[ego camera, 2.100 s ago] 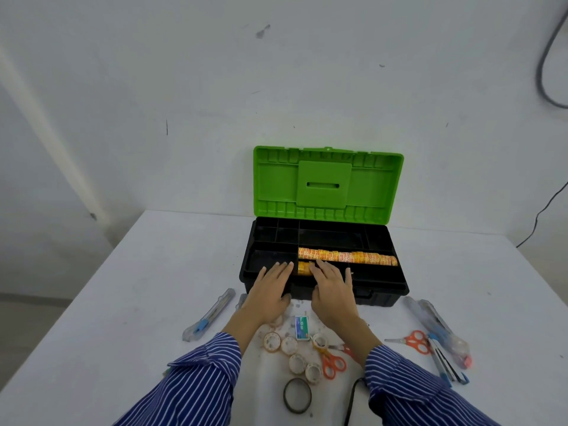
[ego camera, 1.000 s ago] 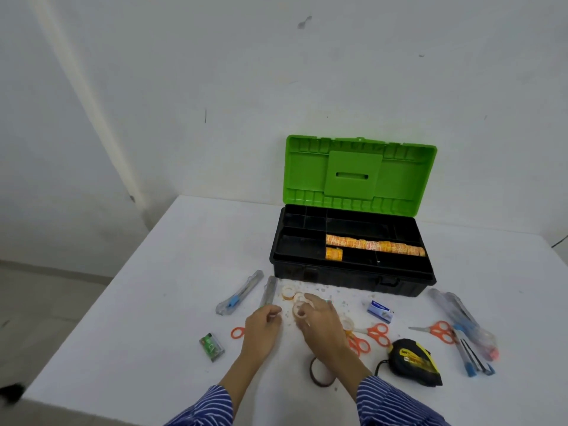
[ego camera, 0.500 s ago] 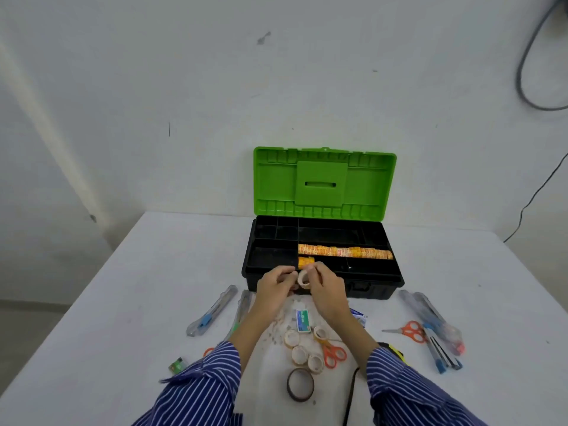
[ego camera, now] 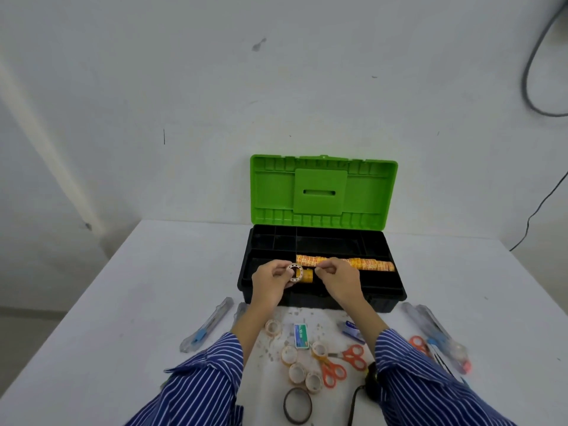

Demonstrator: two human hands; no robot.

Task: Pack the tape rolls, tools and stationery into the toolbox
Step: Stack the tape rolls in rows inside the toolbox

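The black toolbox [ego camera: 396, 295] stands open with its green lid [ego camera: 322, 192] upright. A long row of orange tape rolls [ego camera: 362, 263] lies in its tray. My left hand [ego camera: 269, 284] holds a pale tape roll [ego camera: 295, 273] on edge against a short orange stack [ego camera: 308, 276] in the front compartment. My right hand [ego camera: 338, 279] hovers just right of that stack with thumb and forefinger curled together; whether it grips anything is unclear. Several loose tape rolls [ego camera: 296, 372] and a dark tape ring [ego camera: 297, 405] lie on the table between my sleeves.
On the white table [ego camera: 138, 302] lie a green staple box [ego camera: 300, 336], orange scissors [ego camera: 336, 365], a blue box [ego camera: 350, 329], two utility knives [ego camera: 207, 324] at left, and bagged pens [ego camera: 439, 333] with more scissors [ego camera: 418, 344] at right. A black tape measure [ego camera: 370, 382] peeks beside my right sleeve.
Both hands picked up a tape roll from the table and carried it forward over the toolbox; it now sits at the short orange stack, held by my left hand.
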